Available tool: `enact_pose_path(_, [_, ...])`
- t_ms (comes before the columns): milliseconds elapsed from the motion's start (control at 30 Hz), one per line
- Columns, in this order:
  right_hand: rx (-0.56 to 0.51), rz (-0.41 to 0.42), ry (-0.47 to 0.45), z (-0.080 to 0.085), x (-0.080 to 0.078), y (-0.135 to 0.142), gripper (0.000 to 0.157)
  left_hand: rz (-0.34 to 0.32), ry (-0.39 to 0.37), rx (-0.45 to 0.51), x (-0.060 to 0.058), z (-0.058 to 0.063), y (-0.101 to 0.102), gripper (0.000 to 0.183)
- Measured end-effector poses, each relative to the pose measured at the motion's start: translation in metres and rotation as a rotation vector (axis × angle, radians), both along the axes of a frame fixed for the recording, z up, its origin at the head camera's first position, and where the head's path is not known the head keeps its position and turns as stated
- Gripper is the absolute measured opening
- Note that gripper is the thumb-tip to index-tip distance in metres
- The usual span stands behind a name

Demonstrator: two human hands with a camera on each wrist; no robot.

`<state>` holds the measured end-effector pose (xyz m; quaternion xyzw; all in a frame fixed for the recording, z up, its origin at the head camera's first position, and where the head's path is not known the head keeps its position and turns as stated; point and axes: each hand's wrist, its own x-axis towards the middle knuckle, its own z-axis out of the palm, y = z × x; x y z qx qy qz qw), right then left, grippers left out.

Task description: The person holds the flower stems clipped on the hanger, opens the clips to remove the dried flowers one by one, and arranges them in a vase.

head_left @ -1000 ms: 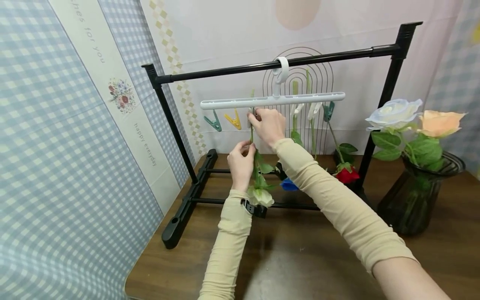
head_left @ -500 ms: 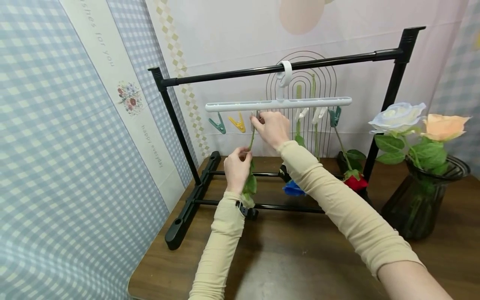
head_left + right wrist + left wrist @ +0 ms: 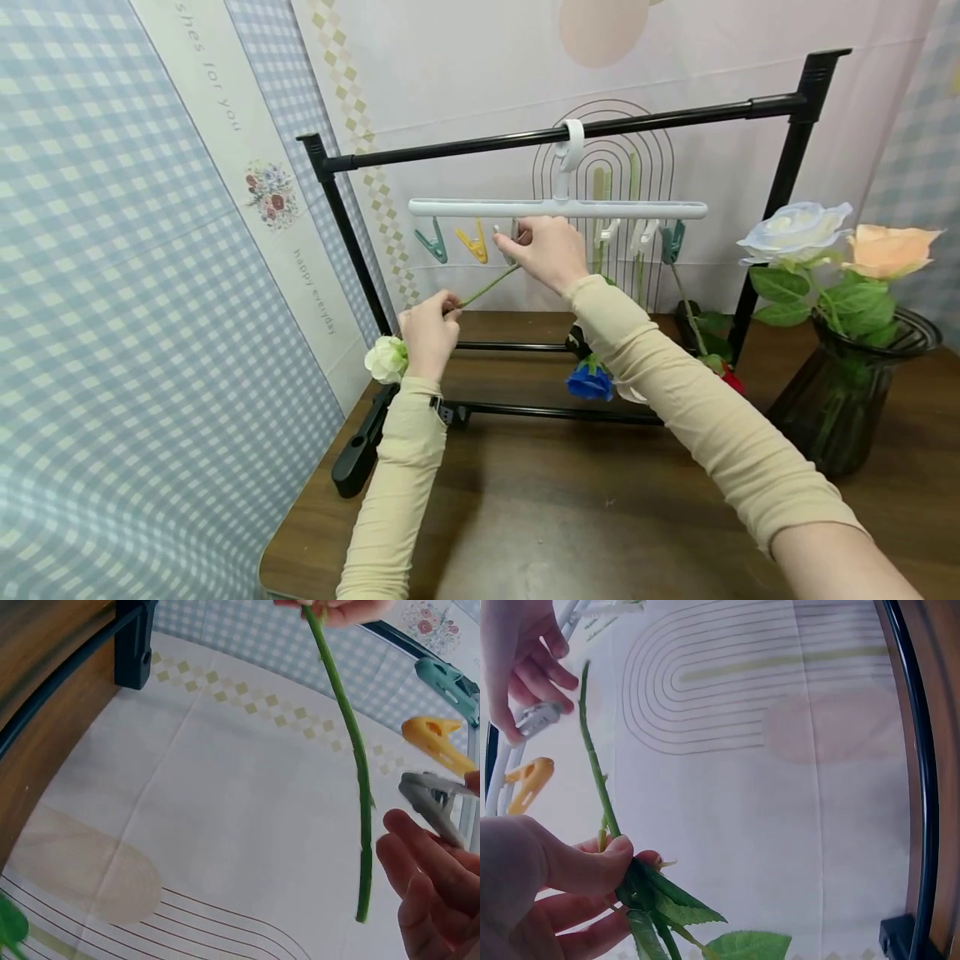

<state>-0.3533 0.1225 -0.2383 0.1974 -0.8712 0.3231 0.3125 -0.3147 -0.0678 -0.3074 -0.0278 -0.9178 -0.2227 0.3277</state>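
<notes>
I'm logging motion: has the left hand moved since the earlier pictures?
Yes, the left hand moved left, closer to the rack's left post in the head view.

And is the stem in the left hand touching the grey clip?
Apart: the right wrist view shows a clear gap between stem and grey clip.

On the pale band (image 3: 234, 152) of the blue checked cloth (image 3: 97, 275), two lines of small grey lower-case print run lengthwise, roughly midway between the band's long edges. The upper line (image 3: 211, 70) reads "shes for you", its first word meeting the top of the head view, so whether more letters come before it cannot be told. The lower line (image 3: 315, 292), toward the band's bottom end, reads "happy everyday", both words whole.
</notes>
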Motion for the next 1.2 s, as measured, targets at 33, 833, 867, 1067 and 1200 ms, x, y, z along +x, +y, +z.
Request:
enact_pose_path(33, [0.004, 0.004, -0.012, 0.002, 0.002, 0.001, 0.041, 0.000, 0.001, -0.010, 0.001, 0.000, -0.001, 0.010])
enact_pose_path(833, [0.116, 0.066, 0.416, -0.057, 0.082, 0.086, 0.019, -0.144, 0.302, -0.341, 0.034, -0.008, 0.054, 0.016])
enact_pose_path(867, [0.143, 0.081, 0.443, -0.061, 0.084, 0.087, 0.020, -0.147, 0.310, -0.353, 0.034, -0.010, 0.057, 0.017])
enact_pose_path(1067, [0.254, 0.103, 0.480, -0.083, 0.091, 0.090, 0.028, -0.173, 0.336, -0.425, 0.041, -0.019, 0.076, 0.026])
enact_pose_path(1200, [0.305, 0.083, 0.455, -0.099, 0.096, 0.092, 0.033, -0.206, 0.336, -0.472, 0.044, -0.028, 0.087, 0.030])
